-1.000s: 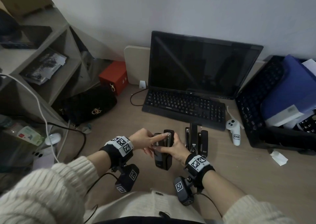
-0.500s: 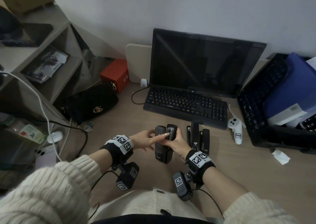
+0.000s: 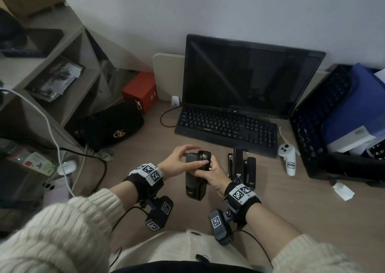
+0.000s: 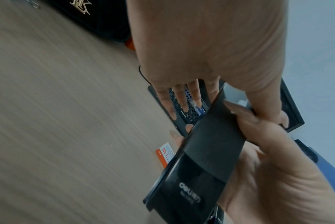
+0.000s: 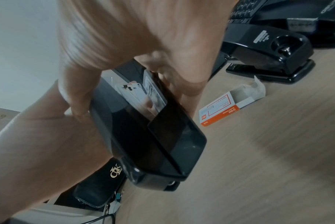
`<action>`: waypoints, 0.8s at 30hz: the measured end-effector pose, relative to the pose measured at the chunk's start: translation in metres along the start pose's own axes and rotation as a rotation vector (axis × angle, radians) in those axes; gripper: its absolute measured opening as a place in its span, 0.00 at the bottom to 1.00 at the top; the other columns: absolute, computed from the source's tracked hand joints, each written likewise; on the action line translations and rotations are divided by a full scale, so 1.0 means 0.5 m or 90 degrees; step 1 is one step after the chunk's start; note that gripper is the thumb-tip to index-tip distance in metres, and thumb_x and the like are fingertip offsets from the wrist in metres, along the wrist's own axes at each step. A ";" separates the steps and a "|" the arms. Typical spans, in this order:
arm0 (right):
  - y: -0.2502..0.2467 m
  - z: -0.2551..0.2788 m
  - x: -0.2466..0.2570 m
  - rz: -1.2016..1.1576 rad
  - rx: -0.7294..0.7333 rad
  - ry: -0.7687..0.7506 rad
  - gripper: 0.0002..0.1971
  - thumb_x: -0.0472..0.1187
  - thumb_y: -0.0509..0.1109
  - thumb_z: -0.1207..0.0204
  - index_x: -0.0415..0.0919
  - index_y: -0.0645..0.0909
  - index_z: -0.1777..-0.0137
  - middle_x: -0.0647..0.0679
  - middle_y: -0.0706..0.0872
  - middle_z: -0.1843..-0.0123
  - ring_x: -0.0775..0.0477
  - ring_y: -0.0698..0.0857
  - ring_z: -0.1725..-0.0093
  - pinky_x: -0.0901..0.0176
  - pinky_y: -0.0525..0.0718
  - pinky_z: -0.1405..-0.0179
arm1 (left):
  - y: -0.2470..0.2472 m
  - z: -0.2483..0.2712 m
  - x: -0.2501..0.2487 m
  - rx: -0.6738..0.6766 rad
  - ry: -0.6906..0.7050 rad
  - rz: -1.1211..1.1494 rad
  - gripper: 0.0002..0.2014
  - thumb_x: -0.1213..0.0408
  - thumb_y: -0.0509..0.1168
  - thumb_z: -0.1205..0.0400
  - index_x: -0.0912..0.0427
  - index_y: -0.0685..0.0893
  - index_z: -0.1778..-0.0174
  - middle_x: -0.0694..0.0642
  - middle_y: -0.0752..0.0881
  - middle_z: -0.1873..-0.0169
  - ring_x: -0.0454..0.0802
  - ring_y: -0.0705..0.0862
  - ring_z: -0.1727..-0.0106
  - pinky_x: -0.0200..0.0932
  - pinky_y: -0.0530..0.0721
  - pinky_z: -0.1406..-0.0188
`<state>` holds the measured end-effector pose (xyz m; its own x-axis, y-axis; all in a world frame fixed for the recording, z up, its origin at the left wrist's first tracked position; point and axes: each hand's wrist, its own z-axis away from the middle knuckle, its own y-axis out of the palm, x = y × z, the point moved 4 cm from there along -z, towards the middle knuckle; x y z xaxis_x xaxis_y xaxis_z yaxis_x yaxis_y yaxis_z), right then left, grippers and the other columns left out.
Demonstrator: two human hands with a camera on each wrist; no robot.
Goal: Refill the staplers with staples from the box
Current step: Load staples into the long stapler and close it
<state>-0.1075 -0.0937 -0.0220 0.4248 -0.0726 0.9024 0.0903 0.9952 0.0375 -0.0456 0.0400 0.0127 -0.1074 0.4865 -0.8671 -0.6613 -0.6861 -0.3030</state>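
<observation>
A black and grey stapler is held above the desk, its grey lid swung away from the magazine. My right hand grips it from the right, thumb on one side and fingers curled round the other. My left hand lays its thumb across the magazine end, with the fingers spread and straight beyond the stapler in the left wrist view. An orange and white staple box lies open on the desk under the stapler; the head view hides it. Three more black staplers stand to the right.
A keyboard and dark monitor sit behind the hands. A black handbag and cables lie to the left, a white controller and black crate to the right. A paper scrap lies near the crate.
My left index finger was pointing onto the magazine; now the fingers have lifted and arch over the stapler's far end while the thumb lies across it. The right hand keeps its grip.
</observation>
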 end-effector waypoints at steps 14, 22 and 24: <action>-0.012 -0.009 0.021 0.060 -0.022 -0.121 0.28 0.32 0.79 0.33 0.46 0.75 0.34 0.46 0.86 0.42 0.48 0.85 0.40 0.54 0.85 0.40 | -0.001 -0.013 0.014 0.032 -0.036 0.085 0.40 0.53 0.78 0.26 0.51 0.68 0.19 0.51 0.82 0.34 0.43 0.81 0.34 0.34 0.80 0.43; -0.007 -0.004 0.028 0.073 -0.014 -0.132 0.28 0.38 0.80 0.37 0.50 0.77 0.37 0.43 0.87 0.42 0.45 0.86 0.40 0.47 0.85 0.38 | 0.001 -0.015 0.016 0.041 -0.040 0.082 0.38 0.53 0.77 0.25 0.51 0.69 0.20 0.52 0.83 0.34 0.42 0.82 0.36 0.33 0.80 0.45; -0.008 -0.002 0.030 0.074 -0.017 -0.133 0.27 0.40 0.78 0.39 0.50 0.78 0.38 0.44 0.87 0.43 0.46 0.85 0.40 0.48 0.85 0.39 | 0.003 -0.013 0.011 0.041 -0.036 0.077 0.35 0.54 0.76 0.23 0.52 0.70 0.22 0.49 0.82 0.36 0.34 0.81 0.41 0.27 0.78 0.51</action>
<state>-0.1005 -0.0986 -0.0091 0.2379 0.0605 0.9694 0.0771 0.9937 -0.0810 -0.0424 0.0382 0.0049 -0.2291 0.4331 -0.8718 -0.6876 -0.7059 -0.1700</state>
